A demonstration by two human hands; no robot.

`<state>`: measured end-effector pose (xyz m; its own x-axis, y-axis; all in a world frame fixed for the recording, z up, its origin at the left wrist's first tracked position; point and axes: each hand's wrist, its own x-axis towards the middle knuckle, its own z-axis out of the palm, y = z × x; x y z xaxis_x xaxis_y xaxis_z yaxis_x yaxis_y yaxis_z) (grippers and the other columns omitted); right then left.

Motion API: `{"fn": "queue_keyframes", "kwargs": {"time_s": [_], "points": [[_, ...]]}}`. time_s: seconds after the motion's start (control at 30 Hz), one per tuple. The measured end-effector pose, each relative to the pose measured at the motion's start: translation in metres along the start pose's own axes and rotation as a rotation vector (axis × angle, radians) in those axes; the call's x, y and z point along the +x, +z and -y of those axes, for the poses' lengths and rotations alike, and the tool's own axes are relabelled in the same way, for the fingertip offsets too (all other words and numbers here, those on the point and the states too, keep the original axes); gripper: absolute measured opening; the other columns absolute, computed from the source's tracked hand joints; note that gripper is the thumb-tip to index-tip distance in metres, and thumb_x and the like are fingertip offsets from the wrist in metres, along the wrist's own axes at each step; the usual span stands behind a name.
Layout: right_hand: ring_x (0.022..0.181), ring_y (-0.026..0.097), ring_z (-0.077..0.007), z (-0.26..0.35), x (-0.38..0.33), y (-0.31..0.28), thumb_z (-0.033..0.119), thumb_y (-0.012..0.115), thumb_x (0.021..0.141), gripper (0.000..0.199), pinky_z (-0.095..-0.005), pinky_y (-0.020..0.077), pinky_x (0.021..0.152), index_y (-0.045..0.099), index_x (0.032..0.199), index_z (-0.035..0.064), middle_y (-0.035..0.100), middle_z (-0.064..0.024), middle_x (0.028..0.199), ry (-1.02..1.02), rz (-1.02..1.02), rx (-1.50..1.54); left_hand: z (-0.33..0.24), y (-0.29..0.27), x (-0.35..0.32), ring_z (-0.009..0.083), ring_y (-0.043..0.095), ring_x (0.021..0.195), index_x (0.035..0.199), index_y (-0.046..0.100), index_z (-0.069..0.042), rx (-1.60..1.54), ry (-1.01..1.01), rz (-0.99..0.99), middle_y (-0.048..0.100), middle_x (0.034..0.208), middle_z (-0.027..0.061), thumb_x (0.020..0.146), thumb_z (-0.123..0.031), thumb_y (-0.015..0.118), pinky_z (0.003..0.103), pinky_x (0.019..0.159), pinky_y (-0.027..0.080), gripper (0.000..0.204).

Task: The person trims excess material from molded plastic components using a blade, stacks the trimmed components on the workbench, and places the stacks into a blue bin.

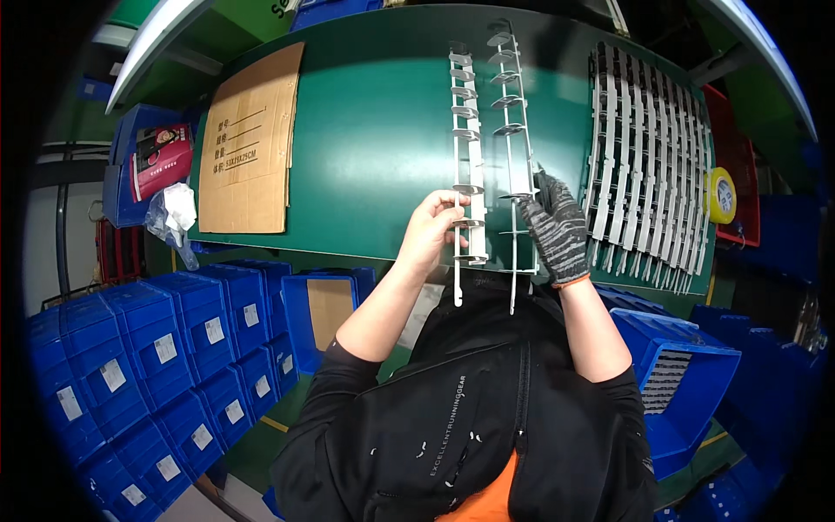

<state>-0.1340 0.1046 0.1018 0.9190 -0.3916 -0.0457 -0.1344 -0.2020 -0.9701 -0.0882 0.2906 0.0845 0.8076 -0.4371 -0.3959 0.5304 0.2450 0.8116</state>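
Two long metal strips with rounded tabs lie lengthwise on the green table (pixel 374 130). My bare left hand (pixel 432 228) has its fingers closed round the near part of the left metal strip (pixel 473 161). Beside it, my right hand (pixel 557 228), in a grey and black knitted glove, grips the right metal strip (pixel 524 148) near its lower half. The glove hides part of that strip and the fingertips. The near ends of both strips stick out past the table's front edge.
Many similar strips (pixel 648 161) lie side by side at the right. Flat cardboard (pixel 252 143) rests at the left. A tape roll (pixel 721 196) sits by a red bin (pixel 739 139). Blue crates (pixel 165 348) stack at lower left; an open blue crate (pixel 687 418) stands at lower right.
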Motion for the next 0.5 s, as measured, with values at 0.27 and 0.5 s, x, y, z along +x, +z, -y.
{"fn": "queue_keyframes", "kwargs": {"time_s": [0.27,0.5], "points": [[0.103,0.051,-0.0273,-0.032,0.002,0.03,0.033,0.052,0.08,0.043,-0.0363,0.0423,0.086,0.051,0.115,0.0081,0.053,-0.0143,0.114,-0.139,0.187,-0.718,0.028,-0.027,0.036,0.0088,0.054,0.068,0.103,0.056,0.0,0.785,-0.073,0.181,0.06,0.078,0.0033,0.081,-0.021,0.06,0.024,0.059,0.045,0.032],[0.097,0.054,-0.028,-0.036,0.003,0.034,0.036,0.059,0.075,0.056,-0.0365,0.0442,0.082,0.044,0.12,0.0054,0.054,-0.0157,0.108,-0.071,0.247,-0.701,0.019,-0.029,0.105,0.0124,0.056,0.078,0.116,0.045,0.004,0.837,0.19,-0.123,0.06,0.086,0.0076,0.076,-0.031,0.063,0.026,0.067,0.047,0.056]]}}
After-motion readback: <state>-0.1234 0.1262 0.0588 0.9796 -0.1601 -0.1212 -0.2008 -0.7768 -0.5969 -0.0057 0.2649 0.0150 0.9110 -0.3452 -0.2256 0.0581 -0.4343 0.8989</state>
